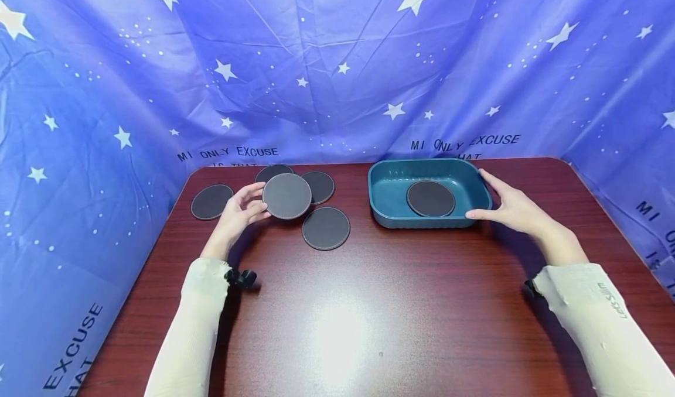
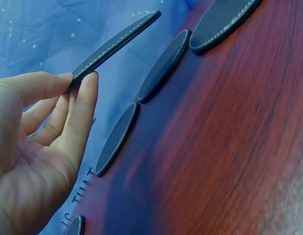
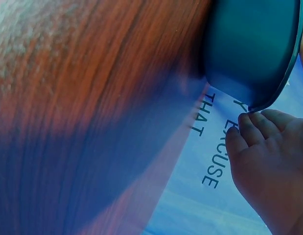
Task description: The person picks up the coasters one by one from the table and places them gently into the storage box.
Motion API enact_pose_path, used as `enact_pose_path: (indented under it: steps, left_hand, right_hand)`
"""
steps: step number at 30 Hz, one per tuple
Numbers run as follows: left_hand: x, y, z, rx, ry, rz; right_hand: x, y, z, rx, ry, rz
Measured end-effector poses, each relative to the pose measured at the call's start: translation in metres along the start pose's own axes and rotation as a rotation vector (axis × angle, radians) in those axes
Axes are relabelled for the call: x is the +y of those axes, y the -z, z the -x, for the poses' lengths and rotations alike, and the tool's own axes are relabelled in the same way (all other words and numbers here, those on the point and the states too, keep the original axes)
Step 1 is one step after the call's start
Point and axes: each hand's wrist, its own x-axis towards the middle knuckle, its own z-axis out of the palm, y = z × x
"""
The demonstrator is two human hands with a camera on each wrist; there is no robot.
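My left hand (image 1: 239,215) pinches a round dark coaster (image 1: 287,196) by its left edge, thumb against fingers. The coaster is raised above the table, and in the left wrist view it appears tilted, nearly edge-on. At the right stands a teal rectangular basin (image 1: 382,195), with one dark coaster (image 1: 430,198) lying flat inside. My right hand (image 1: 511,206) grips the basin's right end, thumb at the front corner and fingers at the back corner. Its fingertips meet the rim in the right wrist view, where the thumb is mostly cut off.
Several more coasters lie on the reddish-brown table (image 1: 369,303): one at the far left (image 1: 212,202), one front coaster (image 1: 326,228), and others behind the held one, partly covered. A blue star-patterned curtain (image 1: 316,92) closes off the table's back and sides.
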Motion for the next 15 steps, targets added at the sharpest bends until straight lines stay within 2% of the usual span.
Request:
enact_pose_path:
  steps: [15]
  left_hand:
    - [0.011, -0.026, -0.009, -0.043, 0.0, 0.028]
  right_hand:
    - [0.0, -0.001, 0.001, -0.004, -0.007, 0.01]
